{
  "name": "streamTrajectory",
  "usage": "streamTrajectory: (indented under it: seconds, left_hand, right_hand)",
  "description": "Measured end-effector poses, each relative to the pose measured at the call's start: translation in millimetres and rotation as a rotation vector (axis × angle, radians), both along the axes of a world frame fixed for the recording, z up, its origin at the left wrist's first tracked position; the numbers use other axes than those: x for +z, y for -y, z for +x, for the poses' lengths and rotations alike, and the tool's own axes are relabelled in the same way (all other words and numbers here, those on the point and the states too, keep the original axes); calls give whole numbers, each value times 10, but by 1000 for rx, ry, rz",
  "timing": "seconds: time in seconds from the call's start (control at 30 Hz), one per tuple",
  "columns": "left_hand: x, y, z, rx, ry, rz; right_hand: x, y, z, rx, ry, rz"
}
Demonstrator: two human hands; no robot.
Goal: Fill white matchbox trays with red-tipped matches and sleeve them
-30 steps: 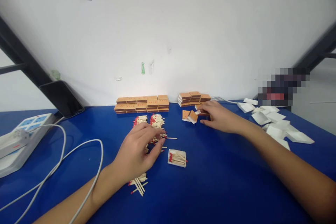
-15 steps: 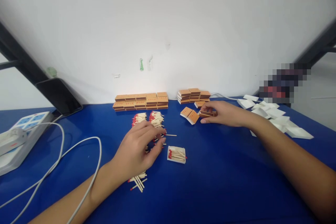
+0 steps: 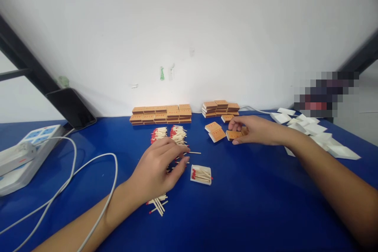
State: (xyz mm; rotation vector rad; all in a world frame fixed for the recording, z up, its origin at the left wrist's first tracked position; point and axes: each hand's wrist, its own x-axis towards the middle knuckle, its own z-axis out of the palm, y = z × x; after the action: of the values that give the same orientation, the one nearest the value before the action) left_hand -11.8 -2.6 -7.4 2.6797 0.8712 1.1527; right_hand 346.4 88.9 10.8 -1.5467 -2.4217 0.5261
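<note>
My left hand (image 3: 162,165) rests over a spread of loose red-tipped matches (image 3: 178,136), its thumb and fingertips apart with nothing seen between them. Just right of it, a white matchbox tray (image 3: 201,181) lies on the table with several matches inside. My right hand (image 3: 251,129) has its thumb and fingers around an orange matchbox cover (image 3: 234,135), low at the table; the palm hides part of it. Beside that cover lie two more orange covers (image 3: 217,134), touching each other.
Stacked matchboxes (image 3: 161,116) line the wall, with a second stack (image 3: 220,108) to the right. White empty trays (image 3: 313,128) are heaped at far right. On the left are a power strip (image 3: 41,141), a dark phone (image 3: 72,106) and white cables (image 3: 113,177) crossing over my left forearm.
The matchbox cover in my right hand has turned from tilted, its dark side showing, to flatter with its orange face up. My left hand barely moves. The whole view shifts slightly.
</note>
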Motion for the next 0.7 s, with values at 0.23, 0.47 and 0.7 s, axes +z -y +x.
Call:
streamTrajectory:
  seconds: [0.23, 0.47, 0.7]
  left_hand:
    - [14, 2, 7, 3, -7, 7]
    - [8, -5, 19, -28, -26, 19]
    - [14, -3, 10, -19, -56, 9]
  right_hand:
    - [90, 41, -70, -49, -44, 163]
    - [-48, 60, -243, 147, -92, 231]
    - [-147, 69, -355, 145, -88, 274]
